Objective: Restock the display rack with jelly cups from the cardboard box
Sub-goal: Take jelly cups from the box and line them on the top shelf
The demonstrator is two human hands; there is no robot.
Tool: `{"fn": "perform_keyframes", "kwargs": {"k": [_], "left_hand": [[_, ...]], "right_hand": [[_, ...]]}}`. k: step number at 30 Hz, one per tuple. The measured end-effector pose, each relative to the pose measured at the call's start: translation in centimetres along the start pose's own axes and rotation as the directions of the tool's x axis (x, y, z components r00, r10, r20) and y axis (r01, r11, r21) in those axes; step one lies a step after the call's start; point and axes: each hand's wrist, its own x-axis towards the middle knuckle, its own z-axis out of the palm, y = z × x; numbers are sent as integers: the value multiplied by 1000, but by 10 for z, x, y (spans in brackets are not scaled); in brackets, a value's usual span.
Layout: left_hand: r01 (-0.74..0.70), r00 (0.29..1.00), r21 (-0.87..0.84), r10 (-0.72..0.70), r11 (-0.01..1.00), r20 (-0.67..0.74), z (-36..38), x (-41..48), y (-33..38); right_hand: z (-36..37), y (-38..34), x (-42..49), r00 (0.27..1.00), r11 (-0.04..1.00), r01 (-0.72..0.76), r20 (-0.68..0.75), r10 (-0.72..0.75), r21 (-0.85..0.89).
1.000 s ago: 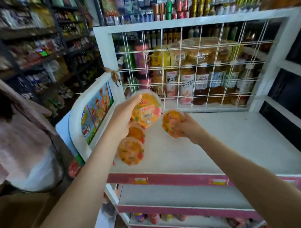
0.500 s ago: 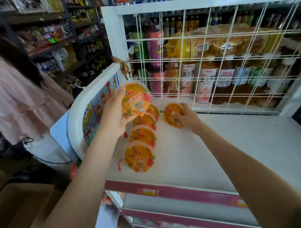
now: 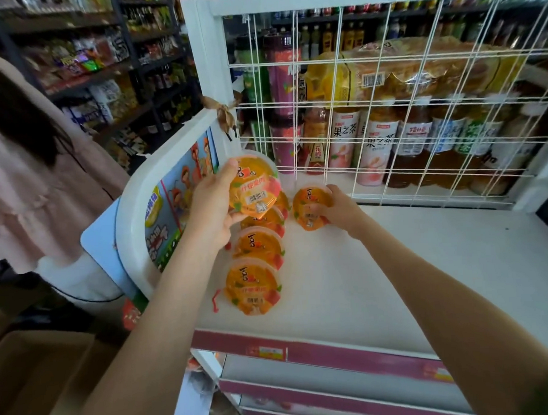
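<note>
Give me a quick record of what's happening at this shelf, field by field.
Place: white top shelf of a shop display rack
Left hand: holds a jelly cup, tilted, above the row
Right hand: grips a second jelly cup low near the wire grid
Row of jelly cups: at least three, overlapping, along the shelf's left side
Behind the grid: bottled drinks
Cardboard box: lower left, below the shelf

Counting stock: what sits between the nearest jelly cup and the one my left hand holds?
In the head view, at least two more jelly cups lie overlapped in line between the nearest cup and the held cup.
</note>
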Motion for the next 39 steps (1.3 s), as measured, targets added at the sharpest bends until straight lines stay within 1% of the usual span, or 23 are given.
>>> {"fn": "perform_keyframes", "kwargs": {"k": [4,5,7,8,10,11,12,13,14,15,16,17,18,21,23,24,25,27,30,33,35,39], "left_hand": [[-37,998,132,30,990,61,5,-6,-4],[-68,995,181,54,981,82,7,-8,-5],[-132,984,265,94,955,154,12,-11,-6],[-162,974,303,103,939,203,14,-14,-7],[-222,948,387,105,895,300,20,-18,-9],[-246,938,419,105,874,331,23,-20,-11],[-264,931,438,108,859,349,28,-21,-12],[-279,926,451,112,848,361,33,-22,-13],[-298,919,457,122,838,376,38,-23,-14],[-321,910,460,134,828,393,43,-24,-15],[-345,899,460,147,818,413,48,-25,-16],[-367,887,464,153,807,436,52,-25,-18],[-390,872,473,152,791,465,55,-26,-18],[-473,810,519,120,712,574,59,-25,-24],[-527,768,542,95,654,633,60,-23,-30],[-552,759,557,96,620,644,60,-24,-32],[-569,762,577,112,586,638,59,-24,-33],[-596,781,622,189,508,595,58,-25,-31],[-615,788,690,298,381,538,50,-19,-28],[-608,791,745,290,273,539,44,-1,-30],[-614,784,765,266,196,561,48,12,-30],[-612,780,790,190,34,596,75,30,-24]], "right_hand": [[-9,0,0,999,960,19,31,-11,-281],[-12,0,-1,1000,951,13,29,-4,-309],[-17,-2,-6,1000,956,14,-5,-16,-294],[-20,-4,-11,998,958,38,-31,-49,-283],[-28,-12,-24,976,946,141,-119,-182,-291],[-32,-20,-33,951,942,213,-167,-261,-260],[-36,-29,-45,931,942,280,-185,-314,-187],[-40,-38,-57,927,942,331,-162,-337,-62],[-43,-46,-68,935,935,349,-94,-343,58],[-45,-51,-78,938,930,345,-3,-348,129],[-46,-54,-85,934,933,336,82,-347,129],[-46,-54,-91,931,939,322,137,-337,122],[-46,-52,-94,936,948,290,167,-310,130],[-45,-43,-103,934,948,156,271,-233,277],[-41,-32,-106,934,936,126,280,-223,327],[-39,-27,-106,947,936,125,241,-211,328],[-38,-23,-105,963,944,128,190,-191,303],[-38,-17,-99,981,972,130,117,-154,195],[-38,-14,-89,986,991,133,103,-130,-27],[-30,-11,-81,980,952,185,120,-160,-244],[-25,-8,-76,979,941,188,134,-155,-282],[-24,-8,-69,983,961,174,99,-156,-216]]}}
